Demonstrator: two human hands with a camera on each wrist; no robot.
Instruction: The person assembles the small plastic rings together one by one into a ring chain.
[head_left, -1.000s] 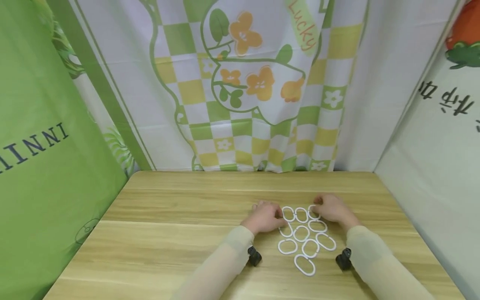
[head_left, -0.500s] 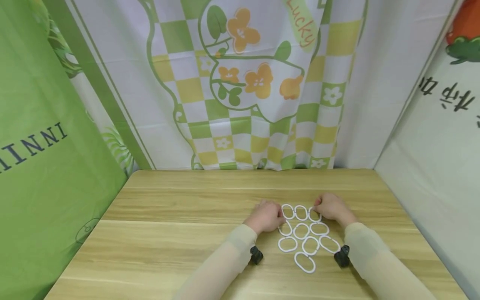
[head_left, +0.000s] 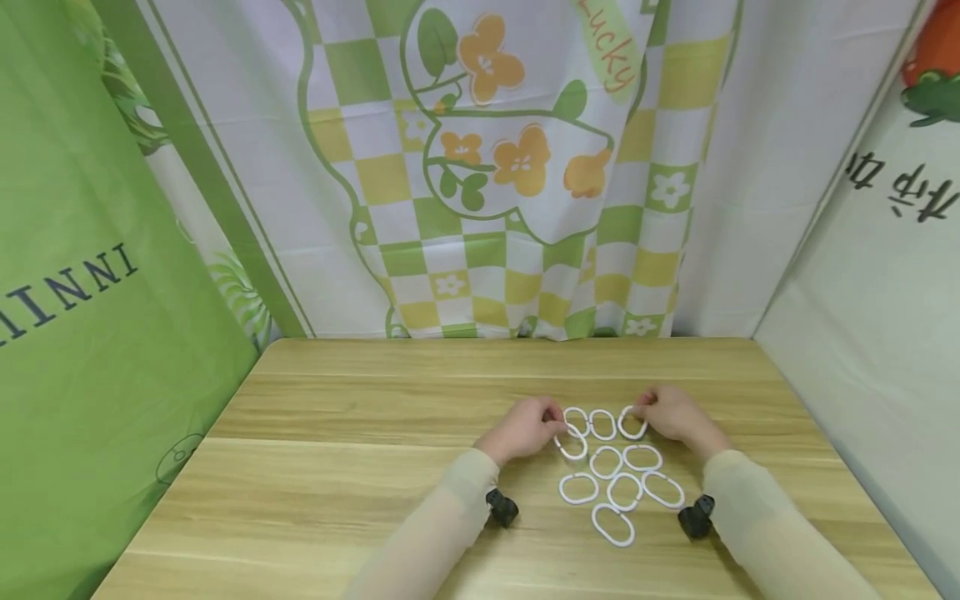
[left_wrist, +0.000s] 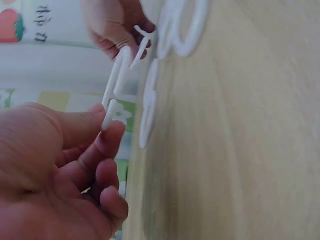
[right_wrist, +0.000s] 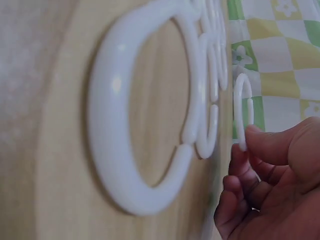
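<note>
In the head view my left hand (head_left: 519, 428) pinches a white curtain ring (head_left: 573, 459) between thumb and index finger. This oval ring has a small gap in its outline, and it is raised off the table in the left wrist view. My right hand (head_left: 672, 415) likewise pinches a second white curtain ring (right_wrist: 238, 110) by its edge, lifted at the far right of the group. Several more white rings lie flat between and below the hands, among them the nearest ring (head_left: 613, 546) and a large-looking ring (right_wrist: 107, 117) in the right wrist view.
A wood-grain table (head_left: 337, 483) carries the rings. Behind it hangs a checked floral curtain (head_left: 480, 258). A green cloth (head_left: 97, 400) borders the left side and a white cloth (head_left: 862, 317) the right. A black wrist camera (head_left: 502, 507) sits below each hand.
Both hands have lifted their rings. The left ring has moved up, overlapping the far-left ring in the head view; the right ring has moved slightly right, away from the far row.
</note>
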